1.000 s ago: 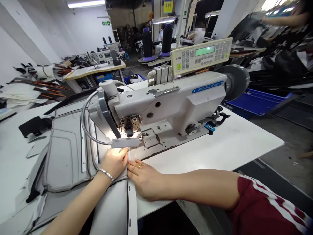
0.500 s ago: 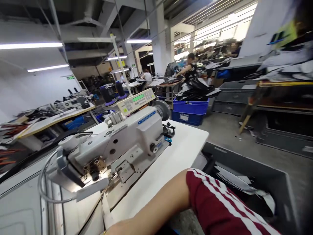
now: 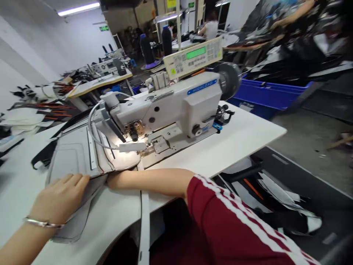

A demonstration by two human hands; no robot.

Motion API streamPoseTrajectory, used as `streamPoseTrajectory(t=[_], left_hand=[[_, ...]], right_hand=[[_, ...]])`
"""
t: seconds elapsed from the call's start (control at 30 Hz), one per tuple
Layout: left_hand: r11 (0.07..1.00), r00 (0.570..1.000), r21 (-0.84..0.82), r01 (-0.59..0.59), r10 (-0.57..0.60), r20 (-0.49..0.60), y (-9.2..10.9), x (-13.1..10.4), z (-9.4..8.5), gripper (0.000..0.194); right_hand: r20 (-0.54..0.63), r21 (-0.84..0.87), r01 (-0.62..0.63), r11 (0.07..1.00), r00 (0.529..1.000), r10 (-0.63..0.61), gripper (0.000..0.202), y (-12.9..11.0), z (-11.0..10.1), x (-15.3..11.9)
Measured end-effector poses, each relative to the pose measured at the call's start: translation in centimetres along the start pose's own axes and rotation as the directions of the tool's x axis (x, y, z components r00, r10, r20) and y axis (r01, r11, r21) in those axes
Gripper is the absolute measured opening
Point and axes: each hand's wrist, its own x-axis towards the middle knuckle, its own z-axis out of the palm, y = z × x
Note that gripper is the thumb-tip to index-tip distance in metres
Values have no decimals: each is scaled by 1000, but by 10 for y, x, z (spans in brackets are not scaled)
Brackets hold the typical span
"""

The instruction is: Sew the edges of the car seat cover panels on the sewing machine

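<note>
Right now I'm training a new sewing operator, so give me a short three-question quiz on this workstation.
1. True or false: the left hand lies flat on the grey padded panel.
2. Where does the right forearm go? A) under the panel's edge B) onto the control panel
3. Fill in: the lamp on the sewing machine is switched ____.

Key: 1 true; 2 A; 3 on

At lower left, the left hand lies flat, fingers spread, on a grey padded panel. The right forearm reaches under the panel's edge, its hand hidden. A white sewing machine stands mid-frame on the white table.
</note>
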Motion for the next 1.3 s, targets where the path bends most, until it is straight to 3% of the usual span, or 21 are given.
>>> streamPoseTrajectory(t=[0.1, 0.17, 0.3, 0.4, 0.5, 0.6, 0.67, 0.77, 0.87, 0.93, 1.03, 1.1, 1.17, 1.3], left_hand=[[993, 998, 120, -22, 13, 69, 17, -18, 7, 29], [987, 999, 158, -13, 6, 43, 33, -13, 5, 26], [981, 998, 187, -40, 50, -49, 75, 38, -7, 20], [984, 992, 177, -35, 13, 125, 97, 84, 3, 50], [990, 946, 144, -6, -41, 321, 95, 110, 29, 67], [999, 912, -27, -34, 42, 408, 80, 117, 47, 71], [993, 886, -92, -73, 107, 451, 73, 119, 48, 70], [992, 823, -27, -120, 114, 557, 74, 125, 41, 75], [993, 789, 1, -120, 95, 607, 76, 129, 41, 82], [997, 817, -33, -75, 80, 571, 74, 128, 52, 82], [991, 906, -135, 25, 35, 421, 66, 122, 78, 68], [980, 942, -194, 50, 18, 334, 63, 118, 90, 61], [979, 954, -201, 42, 21, 298, 64, 118, 93, 62], [981, 944, -194, 24, 42, 327, 73, 123, 79, 65]], right_hand=[[143, 38, 103, 994, 984, -107, 18, -7, 9, -39], [263, 65, 192, 979, 943, -202, 6, -4, 4, -75], [149, -64, 222, 973, 966, -210, 12, 19, -8, -128], [95, -122, 227, 966, 972, -216, 17, 33, -3, -139], [94, -71, 246, 967, 966, -239, 19, 36, 5, -144], [116, 37, 241, 970, 963, -244, 18, 35, 4, -151], [116, 83, 242, 967, 961, -250, 29, 32, 2, -155], [65, 30, 243, 970, 968, -244, 9, 28, 5, -157], [1, -19, 267, 963, 964, -267, 17, 27, 11, -155], [-32, -14, 276, 961, 960, -277, 17, 28, 15, -154], [-62, -17, 249, 968, 966, -249, 16, 31, 18, -152], [-84, -30, 228, 973, 970, -229, 16, 33, 21, -151], [-98, -48, 207, 977, 973, -211, 15, 35, 24, -150], [-92, -47, 173, 984, 980, -176, 14, 37, 26, -148]])
